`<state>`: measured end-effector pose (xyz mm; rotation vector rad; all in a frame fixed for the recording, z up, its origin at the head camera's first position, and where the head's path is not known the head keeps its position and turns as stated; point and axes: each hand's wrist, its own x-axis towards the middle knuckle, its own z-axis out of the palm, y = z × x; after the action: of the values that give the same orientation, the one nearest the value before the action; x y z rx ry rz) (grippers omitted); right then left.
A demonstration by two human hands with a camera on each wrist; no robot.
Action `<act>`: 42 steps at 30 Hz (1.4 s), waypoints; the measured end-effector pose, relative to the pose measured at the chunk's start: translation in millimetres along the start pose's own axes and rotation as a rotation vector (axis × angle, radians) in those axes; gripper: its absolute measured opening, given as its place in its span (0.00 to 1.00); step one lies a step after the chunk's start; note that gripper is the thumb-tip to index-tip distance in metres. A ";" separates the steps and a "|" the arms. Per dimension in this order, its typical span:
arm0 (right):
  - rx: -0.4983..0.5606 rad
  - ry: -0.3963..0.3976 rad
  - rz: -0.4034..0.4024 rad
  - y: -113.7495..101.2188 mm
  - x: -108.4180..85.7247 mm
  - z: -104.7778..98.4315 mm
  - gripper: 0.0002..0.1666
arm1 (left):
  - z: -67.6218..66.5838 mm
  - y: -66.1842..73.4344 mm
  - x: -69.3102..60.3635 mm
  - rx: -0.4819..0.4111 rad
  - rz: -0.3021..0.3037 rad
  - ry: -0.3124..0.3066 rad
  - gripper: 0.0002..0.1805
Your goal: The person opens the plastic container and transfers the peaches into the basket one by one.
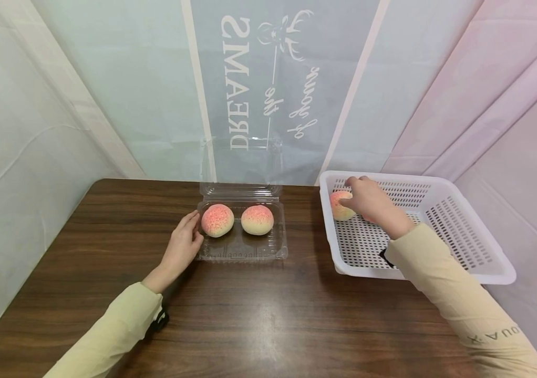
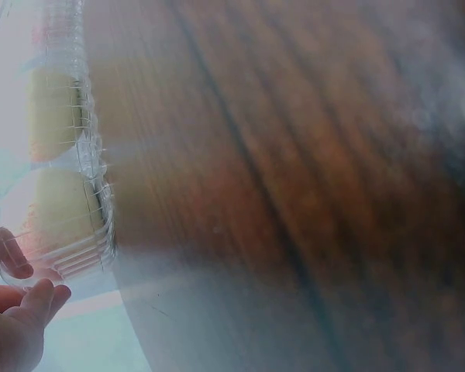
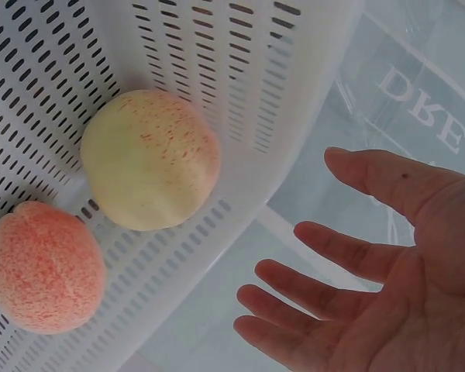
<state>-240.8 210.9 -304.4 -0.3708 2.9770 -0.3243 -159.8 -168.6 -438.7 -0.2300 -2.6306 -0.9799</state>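
Two pink-and-cream peaches, a left peach (image 1: pixel 218 220) and a right peach (image 1: pixel 257 220), sit side by side in a clear plastic clamshell box (image 1: pixel 242 252) with its lid raised. My left hand (image 1: pixel 182 245) touches the box's left side with fingers fairly straight; in the left wrist view the fingertips and thumb (image 2: pixel 35 306) meet its corner. Over the white basket (image 1: pixel 368 270) is my right hand (image 1: pixel 374 202), its fingers spread. In the right wrist view a pale peach (image 3: pixel 149 160) and a redder peach (image 3: pixel 45 267) lie in the basket, apart from that hand.
The box and basket stand toward the back of a dark wooden table (image 1: pixel 249 315). Behind it hangs a printed cloth (image 1: pixel 155 79), close to the raised lid (image 1: pixel 241 163). The basket's right end reaches near the pink side cloth (image 1: pixel 524 173).
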 end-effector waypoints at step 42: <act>-0.092 0.032 -0.099 -40.5 -7.7 -3.6 0.29 | 0.0 -0.1 -0.1 -0.004 -0.032 -0.028 0.25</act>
<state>-224.7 175.3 -291.0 -0.5297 3.0183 -0.2058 -159.7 -168.7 -438.8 -0.2047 -2.6653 -1.0001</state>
